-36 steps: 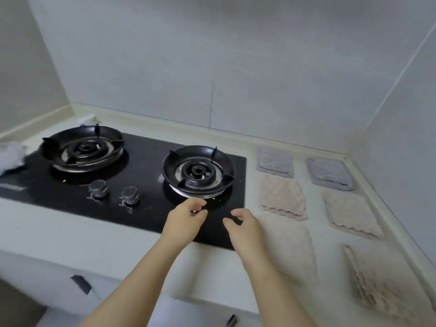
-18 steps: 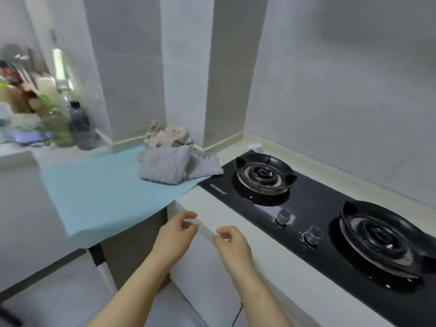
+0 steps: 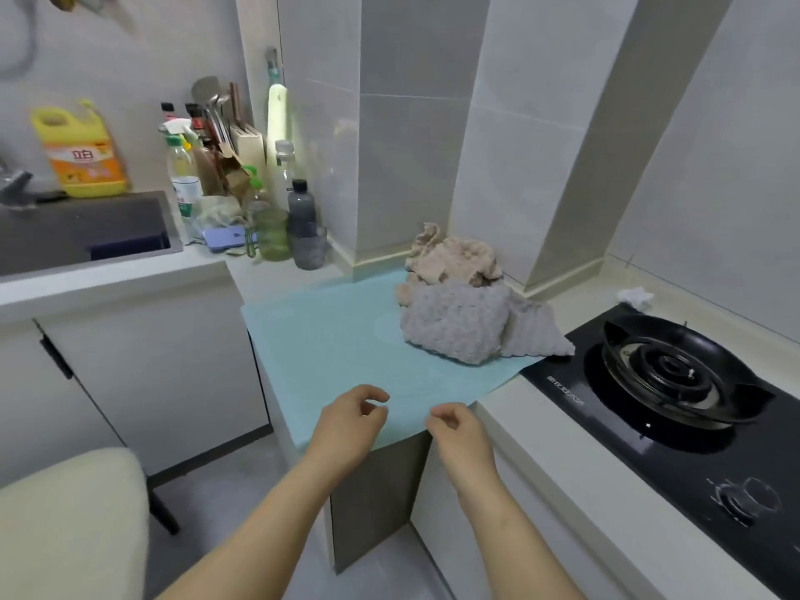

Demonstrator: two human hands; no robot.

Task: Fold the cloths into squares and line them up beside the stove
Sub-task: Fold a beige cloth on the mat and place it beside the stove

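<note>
A heap of unfolded cloths lies on a light blue mat (image 3: 342,339) left of the stove (image 3: 675,409). A grey cloth (image 3: 459,322) is in front, with beige cloths (image 3: 454,257) bunched behind it. My left hand (image 3: 350,422) and my right hand (image 3: 459,435) hover side by side over the mat's front edge, fingers loosely curled, holding nothing. Both hands are well short of the heap. The folded cloths on the stove's other side are out of view.
One black burner (image 3: 675,374) and a knob (image 3: 753,500) show at the right. A crumpled white scrap (image 3: 634,295) lies behind the stove. Bottles and jars (image 3: 298,223) crowd the corner past the mat. A sink (image 3: 82,231) and a yellow detergent jug (image 3: 82,153) are at the left. A cream stool (image 3: 69,521) stands at the lower left.
My view has swung left from the folded cloths right of the stove to the mat with the heap. Both empty hands came along and now hover over the mat's front edge.
</note>
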